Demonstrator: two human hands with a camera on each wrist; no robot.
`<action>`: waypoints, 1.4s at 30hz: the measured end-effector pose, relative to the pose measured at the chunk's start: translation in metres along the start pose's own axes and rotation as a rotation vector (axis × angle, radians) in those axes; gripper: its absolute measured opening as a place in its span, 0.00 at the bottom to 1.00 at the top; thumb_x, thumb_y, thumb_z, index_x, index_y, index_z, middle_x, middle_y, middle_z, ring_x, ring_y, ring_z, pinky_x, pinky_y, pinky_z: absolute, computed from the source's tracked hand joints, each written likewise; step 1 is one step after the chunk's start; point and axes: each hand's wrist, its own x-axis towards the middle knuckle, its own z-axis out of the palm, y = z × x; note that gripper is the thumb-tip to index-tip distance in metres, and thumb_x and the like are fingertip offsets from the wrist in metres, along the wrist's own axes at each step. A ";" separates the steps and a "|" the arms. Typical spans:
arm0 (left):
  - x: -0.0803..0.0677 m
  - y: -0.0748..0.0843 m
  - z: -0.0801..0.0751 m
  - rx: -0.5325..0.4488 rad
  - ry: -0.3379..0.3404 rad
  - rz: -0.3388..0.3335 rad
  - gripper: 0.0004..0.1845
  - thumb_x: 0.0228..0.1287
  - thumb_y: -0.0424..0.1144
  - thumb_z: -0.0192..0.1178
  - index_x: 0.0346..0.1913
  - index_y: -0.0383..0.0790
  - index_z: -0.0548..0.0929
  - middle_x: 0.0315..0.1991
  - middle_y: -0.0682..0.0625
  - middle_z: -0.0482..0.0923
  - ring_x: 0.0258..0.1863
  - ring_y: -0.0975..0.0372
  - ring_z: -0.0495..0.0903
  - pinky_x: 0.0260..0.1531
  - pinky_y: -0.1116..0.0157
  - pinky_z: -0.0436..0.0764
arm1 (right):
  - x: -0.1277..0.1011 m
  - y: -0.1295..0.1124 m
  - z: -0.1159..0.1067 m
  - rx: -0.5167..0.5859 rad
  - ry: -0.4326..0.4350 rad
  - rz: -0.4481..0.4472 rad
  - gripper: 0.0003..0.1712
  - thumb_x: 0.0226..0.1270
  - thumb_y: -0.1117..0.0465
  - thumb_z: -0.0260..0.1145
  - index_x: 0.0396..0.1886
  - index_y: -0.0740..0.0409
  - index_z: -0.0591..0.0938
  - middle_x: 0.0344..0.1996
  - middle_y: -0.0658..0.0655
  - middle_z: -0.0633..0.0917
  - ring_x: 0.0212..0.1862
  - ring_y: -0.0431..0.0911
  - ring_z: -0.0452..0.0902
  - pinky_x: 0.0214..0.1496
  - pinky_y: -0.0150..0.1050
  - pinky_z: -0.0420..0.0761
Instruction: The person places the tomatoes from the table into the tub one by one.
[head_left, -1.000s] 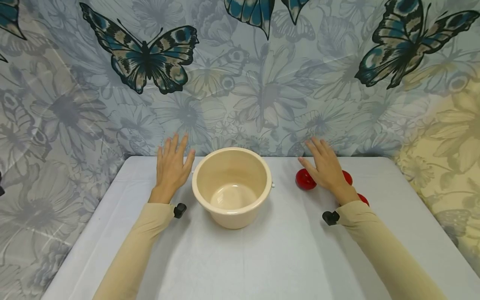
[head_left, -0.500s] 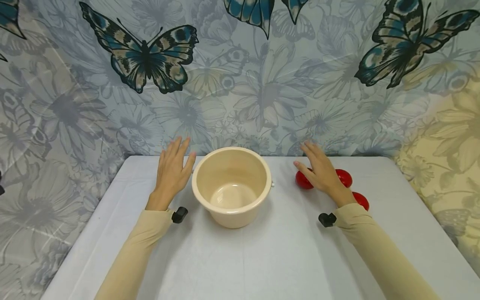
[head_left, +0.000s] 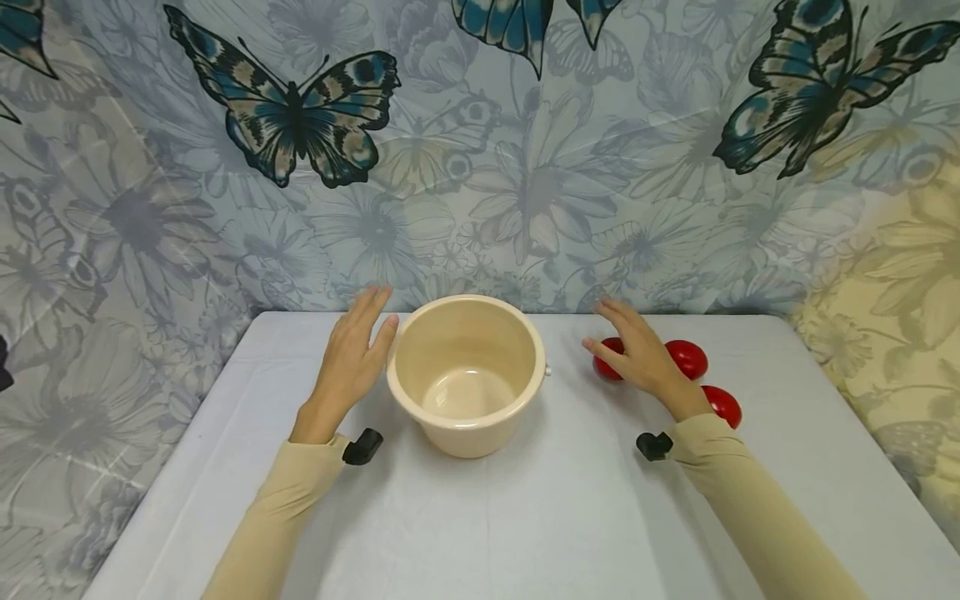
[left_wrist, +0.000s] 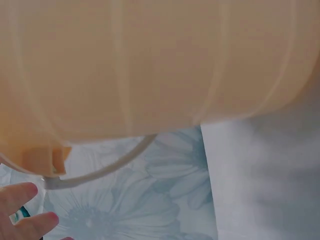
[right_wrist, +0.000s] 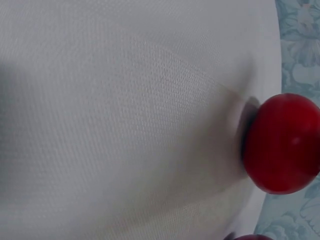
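A staged indoor recording corner rather than a working kitchen or shop: a table (head_left: 480, 517) draped in plain white cloth fills the lower half of the frame, pushed against a backdrop (head_left: 525, 167) of pale floral sheeting printed with large blue-and-black butterflies at upper left and upper right. The backdrop wraps around both sides, hiding any room beyond.

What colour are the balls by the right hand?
The balls are glossy red; the right wrist view shows one closest up, the head view shows three.
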 end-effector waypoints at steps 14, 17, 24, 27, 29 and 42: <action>-0.011 0.015 0.003 -0.102 -0.035 0.027 0.31 0.78 0.56 0.40 0.77 0.48 0.59 0.79 0.45 0.52 0.79 0.48 0.50 0.76 0.41 0.49 | -0.006 0.007 0.001 0.116 -0.073 0.061 0.44 0.66 0.42 0.67 0.74 0.60 0.65 0.76 0.66 0.60 0.77 0.65 0.50 0.72 0.72 0.55; -0.012 0.017 0.003 -0.119 -0.043 0.030 0.31 0.78 0.55 0.40 0.77 0.48 0.59 0.79 0.46 0.52 0.79 0.50 0.50 0.76 0.41 0.49 | -0.007 0.008 0.002 0.126 -0.085 0.085 0.44 0.65 0.42 0.67 0.73 0.60 0.65 0.76 0.66 0.60 0.76 0.66 0.51 0.71 0.72 0.57; -0.016 0.018 0.005 -0.164 -0.066 0.024 0.30 0.79 0.56 0.40 0.78 0.50 0.59 0.79 0.48 0.52 0.79 0.52 0.50 0.77 0.44 0.52 | -0.009 0.015 0.007 0.142 -0.082 0.114 0.43 0.64 0.45 0.69 0.72 0.60 0.66 0.75 0.67 0.61 0.75 0.66 0.54 0.69 0.71 0.64; -0.018 0.019 0.007 -0.197 -0.079 0.032 0.30 0.79 0.55 0.40 0.78 0.49 0.58 0.79 0.49 0.52 0.79 0.53 0.51 0.77 0.45 0.53 | -0.010 0.017 0.008 0.154 -0.086 0.122 0.42 0.64 0.45 0.69 0.71 0.60 0.67 0.75 0.67 0.61 0.74 0.67 0.55 0.69 0.70 0.64; -0.020 0.019 0.009 -0.216 -0.088 0.037 0.30 0.79 0.55 0.40 0.78 0.50 0.58 0.79 0.49 0.53 0.79 0.53 0.51 0.77 0.45 0.53 | -0.011 0.018 0.009 0.161 -0.089 0.123 0.42 0.64 0.44 0.69 0.71 0.60 0.67 0.75 0.68 0.61 0.74 0.67 0.55 0.68 0.70 0.65; -0.024 0.020 0.017 -0.238 -0.087 0.053 0.28 0.80 0.52 0.40 0.78 0.51 0.58 0.79 0.50 0.54 0.79 0.53 0.53 0.77 0.46 0.53 | -0.017 0.023 0.014 0.237 -0.075 0.117 0.41 0.63 0.50 0.71 0.71 0.61 0.67 0.71 0.70 0.66 0.70 0.66 0.62 0.66 0.69 0.69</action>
